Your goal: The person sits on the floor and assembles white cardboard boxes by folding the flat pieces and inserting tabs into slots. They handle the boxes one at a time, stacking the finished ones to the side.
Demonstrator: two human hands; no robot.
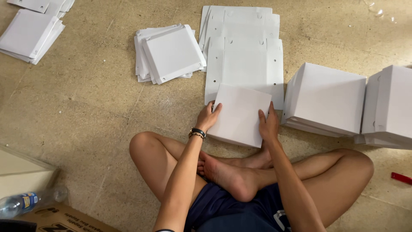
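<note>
White box (pixel 240 115): on floor (pixel 86 111) before crossed legs, clamped between left hand (pixel 209 117) and right hand (pixel 268 123). Finished boxes (pixel 326 99) stacked toward floor's right edge; flat blanks (pixel 244 51) and lid stack (pixel 169 53) beyond, apparently unassembled.

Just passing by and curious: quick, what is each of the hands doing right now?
Left hand: closed on the left edge of the white box.
Right hand: closed on the right edge of the same white box.
</note>
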